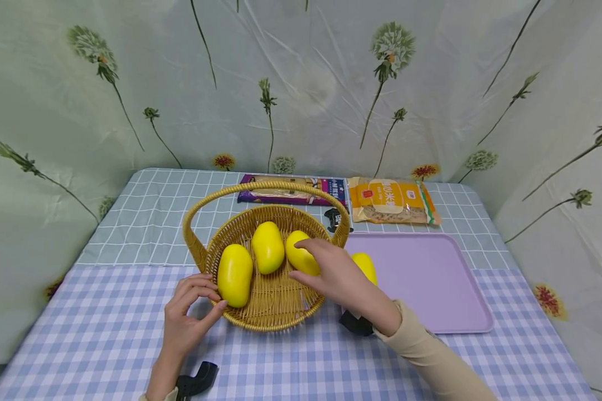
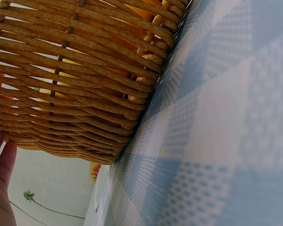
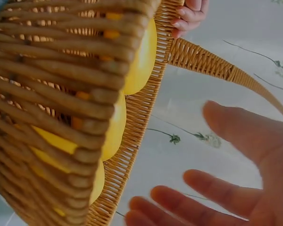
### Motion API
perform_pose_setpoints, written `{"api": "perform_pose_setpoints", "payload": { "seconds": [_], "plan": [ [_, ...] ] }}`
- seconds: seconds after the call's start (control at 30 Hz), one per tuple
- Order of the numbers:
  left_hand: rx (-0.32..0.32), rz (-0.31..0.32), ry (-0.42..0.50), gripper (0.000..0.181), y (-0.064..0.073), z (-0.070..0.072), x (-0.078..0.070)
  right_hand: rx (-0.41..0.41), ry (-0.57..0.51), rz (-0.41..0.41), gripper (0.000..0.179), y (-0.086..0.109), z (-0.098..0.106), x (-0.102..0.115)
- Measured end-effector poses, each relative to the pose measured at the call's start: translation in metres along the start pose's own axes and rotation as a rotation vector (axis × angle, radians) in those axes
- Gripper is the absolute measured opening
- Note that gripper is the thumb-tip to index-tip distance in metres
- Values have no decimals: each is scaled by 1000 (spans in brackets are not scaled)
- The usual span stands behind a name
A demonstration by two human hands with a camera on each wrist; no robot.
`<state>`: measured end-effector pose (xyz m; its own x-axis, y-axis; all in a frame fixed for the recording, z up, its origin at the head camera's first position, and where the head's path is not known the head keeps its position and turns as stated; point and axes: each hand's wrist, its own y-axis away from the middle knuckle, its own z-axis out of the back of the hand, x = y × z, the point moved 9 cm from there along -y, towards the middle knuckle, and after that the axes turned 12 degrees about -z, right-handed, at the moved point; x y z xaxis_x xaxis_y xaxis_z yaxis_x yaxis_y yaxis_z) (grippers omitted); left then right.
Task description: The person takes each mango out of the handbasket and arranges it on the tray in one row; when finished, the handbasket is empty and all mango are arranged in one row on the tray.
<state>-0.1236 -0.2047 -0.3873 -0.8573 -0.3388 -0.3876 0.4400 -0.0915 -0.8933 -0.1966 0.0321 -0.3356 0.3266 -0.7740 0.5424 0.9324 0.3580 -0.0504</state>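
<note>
A wicker basket (image 1: pixel 261 327) with an arched handle stands on the checked cloth. Inside lie three yellow mangoes: one at the left (image 1: pixel 234 275), one in the middle (image 1: pixel 268 248) and one at the right (image 1: pixel 296 253), partly behind my right hand. My left hand (image 1: pixel 188 312) grips the basket's left rim, its fingertips over the edge. In the right wrist view, the right hand (image 3: pixel 231 174) is held above the rim with fingers spread and nothing in them. A fourth mango (image 1: pixel 364 266) shows at the tray's left end, partly hidden by that hand.
The lilac tray (image 1: pixel 431 284) lies to the right of the basket. Behind stand a purple packet (image 1: pixel 291 189) and an orange-and-clear food bag (image 1: pixel 391 201). A small black object (image 1: pixel 333 218) sits beside the handle's right foot. A flower-printed curtain closes off the back.
</note>
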Motion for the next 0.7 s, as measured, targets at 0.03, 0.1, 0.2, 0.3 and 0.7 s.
{"api": "perform_pose_setpoints", "payload": {
  "seconds": [0.03,0.1,0.2,0.3,0.7],
  "plan": [
    [1,-1,0,18,-1,0,0,16,15,-10,54,-2,-2,0],
    [2,-3,-1,19,-3,0,-2,48,37,-32,57,-6,-6,-2],
    [6,-5,-4,19,-7,-1,-6,92,70,-70,62,-12,-13,-5],
    [7,-10,-5,20,-10,-1,-9,125,83,-96,66,-17,-20,-9],
    [11,-4,-12,19,-6,-1,-6,137,107,-111,66,-32,-37,-17]
  ]
}}
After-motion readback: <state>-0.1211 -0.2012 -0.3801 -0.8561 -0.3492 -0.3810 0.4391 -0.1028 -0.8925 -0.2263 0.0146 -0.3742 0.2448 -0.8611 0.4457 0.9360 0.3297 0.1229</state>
